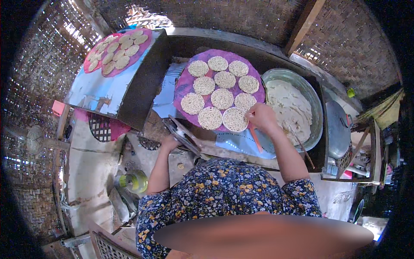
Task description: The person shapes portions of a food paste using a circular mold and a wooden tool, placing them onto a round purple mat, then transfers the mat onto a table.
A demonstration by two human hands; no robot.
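Observation:
On a round purple sheet (181,84) lie several flat discs of squiggly pale dough strands (222,99). At the sheet's near edge, a white ring (235,130) surrounds one disc. My right hand (263,118) pinches the right side of this ring between thumb and fingers. My left hand (170,143) is at a dark, long hand tool (182,134), like a press, left of the sheet; its fingers are partly hidden behind the tool. An orange-handled utensil (256,140) lies below my right hand.
At right stands a large metal basin (318,106) of pale dough (288,103), a thin stick (302,147) leaning in it. A raised blue-topped box (93,87) at left bears more discs on pink and purple sheets. A lidded metal pot (338,129) is farther right.

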